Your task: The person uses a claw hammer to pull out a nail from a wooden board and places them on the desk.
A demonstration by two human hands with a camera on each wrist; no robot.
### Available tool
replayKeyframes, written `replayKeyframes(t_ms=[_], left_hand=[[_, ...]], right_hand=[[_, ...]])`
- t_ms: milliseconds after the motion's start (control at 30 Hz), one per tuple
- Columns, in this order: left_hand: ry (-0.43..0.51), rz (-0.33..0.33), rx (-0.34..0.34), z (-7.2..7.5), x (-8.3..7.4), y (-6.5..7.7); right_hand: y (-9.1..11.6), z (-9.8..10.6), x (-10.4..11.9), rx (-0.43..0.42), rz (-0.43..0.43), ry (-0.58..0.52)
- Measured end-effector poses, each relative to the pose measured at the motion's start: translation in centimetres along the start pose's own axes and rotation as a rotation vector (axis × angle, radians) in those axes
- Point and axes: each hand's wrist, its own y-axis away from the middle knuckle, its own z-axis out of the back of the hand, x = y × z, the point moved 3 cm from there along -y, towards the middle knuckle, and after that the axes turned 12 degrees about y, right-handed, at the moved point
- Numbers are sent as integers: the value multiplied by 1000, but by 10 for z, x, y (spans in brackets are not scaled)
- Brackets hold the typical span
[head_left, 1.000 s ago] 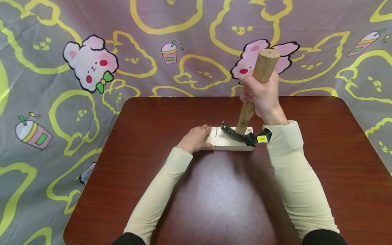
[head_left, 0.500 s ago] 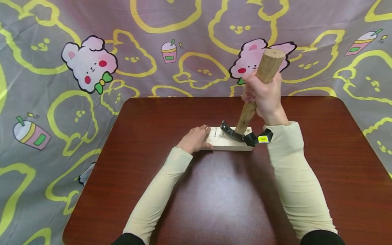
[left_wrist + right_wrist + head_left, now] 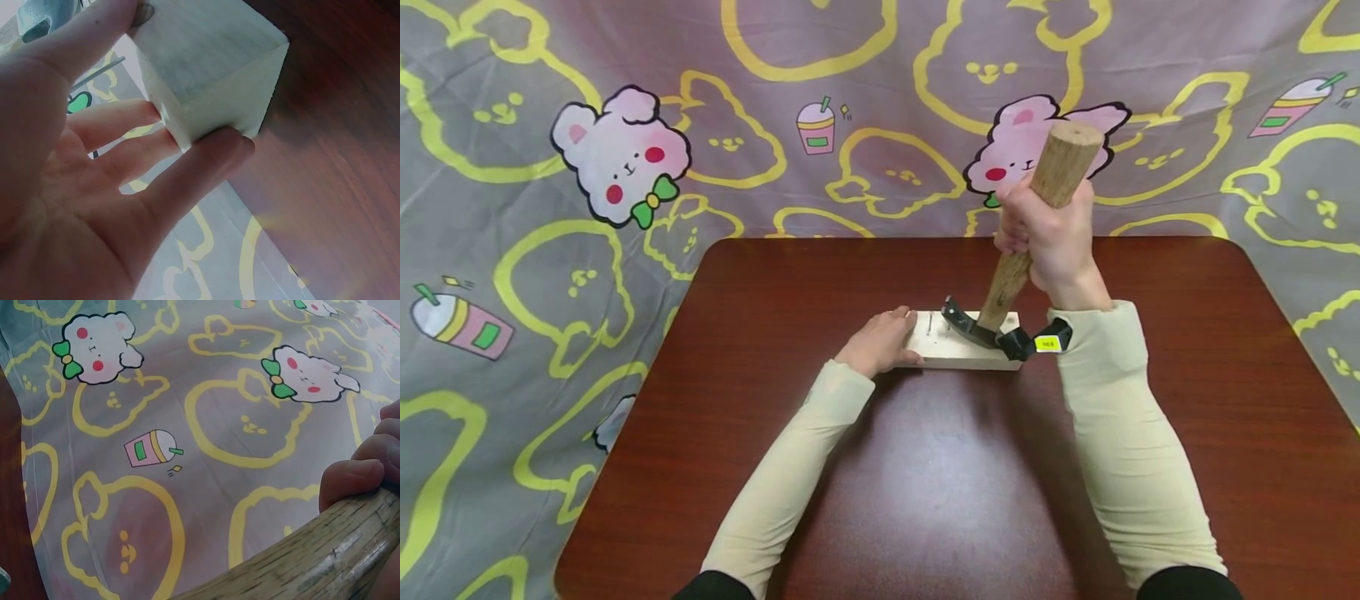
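Note:
A pale wooden block [image 3: 966, 363] lies on the table, crosswise in the head view. My left hand [image 3: 877, 342] grips its left end, thumb on the near side and fingers round the end and far side, as the left wrist view shows. My right hand [image 3: 1051, 233] grips the wooden handle [image 3: 1003, 287] of a claw hammer. The black hammer head [image 3: 973, 329] rests on top of the block, claw pointing left and striking end to the right. A thin nail [image 3: 930, 323] stands upright in the block, left of the claw. Whatever sits under the claw is partly hidden.
The dark reddish-brown table [image 3: 737, 417] has rounded far corners. Behind and to the left hangs a grey cloth [image 3: 880, 108] with yellow outlines and cartoon rabbits, close to the table's edges.
The top of the hammer handle has tilted a little to the right, along with my right hand. My left hand and the block stay in place.

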Motion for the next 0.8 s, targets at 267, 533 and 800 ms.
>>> replayKeyframes(t_ms=[267, 533, 800], left_hand=[[1, 10, 12, 0, -2, -2], [-26, 9, 11, 3, -2, -1], [-19, -11, -1, 2, -3, -1]], right_hand=[[0, 9, 5, -7, 8, -24], [4, 33, 11, -62, 72, -94], [6, 32, 10, -30, 59, -90]])
